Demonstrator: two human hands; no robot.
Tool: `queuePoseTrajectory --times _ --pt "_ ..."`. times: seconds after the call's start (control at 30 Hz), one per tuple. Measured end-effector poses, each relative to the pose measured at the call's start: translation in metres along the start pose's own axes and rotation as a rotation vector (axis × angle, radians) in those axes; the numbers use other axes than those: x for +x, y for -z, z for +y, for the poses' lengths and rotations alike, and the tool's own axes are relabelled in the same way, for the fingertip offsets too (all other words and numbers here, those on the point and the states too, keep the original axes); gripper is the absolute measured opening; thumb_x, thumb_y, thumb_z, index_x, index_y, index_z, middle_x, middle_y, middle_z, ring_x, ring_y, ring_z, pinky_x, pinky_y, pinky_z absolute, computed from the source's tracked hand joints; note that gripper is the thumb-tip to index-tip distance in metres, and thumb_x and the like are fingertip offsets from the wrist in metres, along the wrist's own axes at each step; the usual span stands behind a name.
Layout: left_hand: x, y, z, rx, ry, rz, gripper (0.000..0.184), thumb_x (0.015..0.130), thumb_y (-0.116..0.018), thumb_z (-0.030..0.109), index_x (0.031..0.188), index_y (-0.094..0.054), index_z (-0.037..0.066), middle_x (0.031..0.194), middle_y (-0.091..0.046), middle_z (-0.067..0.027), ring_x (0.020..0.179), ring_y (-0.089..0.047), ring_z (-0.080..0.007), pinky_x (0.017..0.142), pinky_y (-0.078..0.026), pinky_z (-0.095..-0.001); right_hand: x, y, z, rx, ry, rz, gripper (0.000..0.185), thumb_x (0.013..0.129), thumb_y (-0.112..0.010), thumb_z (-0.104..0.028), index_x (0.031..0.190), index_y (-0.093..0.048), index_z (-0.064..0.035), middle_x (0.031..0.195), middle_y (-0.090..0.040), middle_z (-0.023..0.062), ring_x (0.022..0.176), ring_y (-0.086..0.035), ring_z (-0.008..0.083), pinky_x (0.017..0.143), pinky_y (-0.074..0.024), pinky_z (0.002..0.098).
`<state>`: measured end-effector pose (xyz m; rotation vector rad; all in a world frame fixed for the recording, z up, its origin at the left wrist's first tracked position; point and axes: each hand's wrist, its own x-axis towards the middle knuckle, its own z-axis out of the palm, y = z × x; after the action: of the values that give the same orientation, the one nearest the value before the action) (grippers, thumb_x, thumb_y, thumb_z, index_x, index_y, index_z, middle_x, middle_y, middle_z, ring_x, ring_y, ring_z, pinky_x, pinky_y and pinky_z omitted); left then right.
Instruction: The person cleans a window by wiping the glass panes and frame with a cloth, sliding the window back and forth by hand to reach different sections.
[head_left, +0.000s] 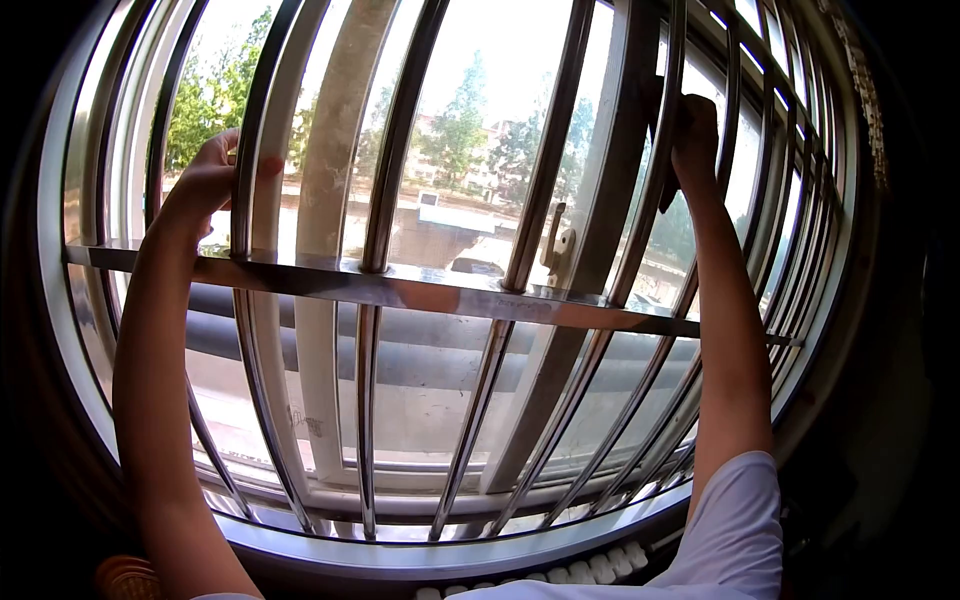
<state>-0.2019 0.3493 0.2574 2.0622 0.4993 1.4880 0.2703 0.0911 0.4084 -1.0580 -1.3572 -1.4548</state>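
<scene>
My left hand (207, 185) is raised at the left, its fingers curled behind an upright metal bar (247, 185) of the window grille. The bar hides most of the fingertips. Higher up on the right, my right hand (697, 135) reaches in among the bars, bent into a closed grip. A dark thing (669, 192) shows beside and below its fingers; shadow and a bar hide its kind. Beyond the grille, the sliding window (440, 390) has pale frames, and a window latch (559, 245) sits on one of them, between my hands.
A flat metal crossbar (440, 294) runs across the grille below both hands. The light sill (400, 560) curves along the bottom, with a white ribbed radiator (605, 566) under it. Outside are trees (465, 125) and buildings.
</scene>
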Motion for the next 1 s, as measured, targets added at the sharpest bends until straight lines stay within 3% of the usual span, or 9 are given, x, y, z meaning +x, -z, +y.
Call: queuePoseTrajectory --times 0.03,0.07,0.17,0.3,0.43,0.57,0.63,0.77,1.0 --pt "-0.001 0.000 0.000 -0.002 0.060 0.024 0.086 0.067 -0.085 0.050 0.127 -0.049 -0.001 0.094 -0.066 -0.0118 0.084 -0.065 -0.0178 0.072 -0.054 -0.0328 -0.012 -0.002 0.004 0.229 -0.182 -0.153 0.022 0.086 -0.066 -0.012 0.105 -0.064 -0.0025 0.107 -0.052 0.0109 0.097 -0.058 0.0247 0.086 -0.0465 0.0341" --pt "-0.001 0.001 0.000 -0.002 0.118 0.050 0.092 0.065 -0.085 0.050 0.130 -0.046 -0.001 0.093 -0.066 -0.0126 0.082 -0.066 -0.0189 0.070 -0.055 -0.0339 -0.027 -0.006 0.001 0.158 0.112 -0.132 0.023 0.088 -0.065 -0.014 0.109 -0.064 -0.0025 0.104 -0.051 0.0088 0.094 -0.059 0.0241 0.085 -0.0463 0.0330" --pt "0.002 0.002 -0.008 -0.013 0.078 0.082 0.098 0.062 -0.087 0.051 0.133 -0.043 -0.002 0.092 -0.066 -0.0129 0.079 -0.066 -0.0196 0.069 -0.056 -0.0353 -0.030 0.027 -0.035 -0.219 0.094 -0.263 0.023 0.085 -0.066 -0.011 0.109 -0.067 -0.0108 0.102 -0.051 0.0073 0.088 -0.061 0.0253 0.078 -0.0498 0.0336" --pt "-0.005 -0.002 0.005 -0.014 0.178 0.144 0.085 0.064 -0.086 0.044 0.126 -0.048 0.002 0.097 -0.066 -0.0136 0.083 -0.066 -0.0225 0.075 -0.054 -0.0375 -0.021 0.031 -0.027 -0.329 -0.024 -0.026 0.022 0.082 -0.064 -0.009 0.103 -0.069 -0.0120 0.101 -0.055 0.0110 0.095 -0.060 0.0311 0.084 -0.0498 0.0391" --pt "-0.008 -0.003 0.007 -0.030 0.202 0.154 0.081 0.064 -0.086 0.041 0.125 -0.048 0.003 0.098 -0.065 -0.0139 0.086 -0.065 -0.0225 0.079 -0.053 -0.0387 -0.053 0.015 -0.016 -0.057 0.064 -0.287 0.019 0.083 -0.058 -0.008 0.101 -0.065 -0.0072 0.106 -0.054 0.0148 0.098 -0.060 0.0359 0.083 -0.0501 0.0430" --pt "-0.005 -0.002 -0.002 -0.043 0.163 0.192 0.080 0.064 -0.085 0.039 0.125 -0.047 0.004 0.095 -0.065 -0.0124 0.083 -0.063 -0.0200 0.076 -0.051 -0.0368 -0.062 0.051 -0.045 -0.437 0.054 -0.458 0.017 0.085 -0.060 -0.010 0.101 -0.067 -0.0085 0.106 -0.053 0.0130 0.091 -0.062 0.0317 0.079 -0.0524 0.0423" --pt "-0.005 -0.003 -0.003 -0.003 0.148 0.189 0.073 0.069 -0.082 0.044 0.122 -0.051 0.005 0.091 -0.065 -0.0073 0.078 -0.062 -0.0145 0.070 -0.051 -0.0310 -0.057 0.051 -0.042 -0.456 0.068 -0.434 0.017 0.086 -0.062 -0.013 0.102 -0.066 -0.0091 0.105 -0.053 0.0129 0.090 -0.063 0.0322 0.079 -0.0526 0.0417" --pt "-0.004 -0.002 -0.004 -0.016 0.147 0.177 0.076 0.067 -0.082 0.044 0.123 -0.050 0.005 0.096 -0.064 -0.0096 0.084 -0.062 -0.0174 0.075 -0.050 -0.0356 -0.058 0.011 -0.031 -0.178 -0.055 -0.244 0.028 0.087 -0.062 -0.016 0.114 -0.063 -0.0090 0.111 -0.050 0.0145 0.092 -0.062 0.0382 0.078 -0.0519 0.0451" --pt "-0.002 -0.001 -0.006 -0.010 0.146 0.183 0.078 0.066 -0.083 0.044 0.125 -0.049 0.006 0.096 -0.064 -0.0099 0.084 -0.063 -0.0181 0.077 -0.050 -0.0355 -0.098 0.053 -0.058 -0.484 0.248 -0.478 0.029 0.078 -0.064 -0.006 0.106 -0.063 -0.0139 0.106 -0.049 0.0093 0.087 -0.064 0.0306 0.073 -0.0558 0.0421"
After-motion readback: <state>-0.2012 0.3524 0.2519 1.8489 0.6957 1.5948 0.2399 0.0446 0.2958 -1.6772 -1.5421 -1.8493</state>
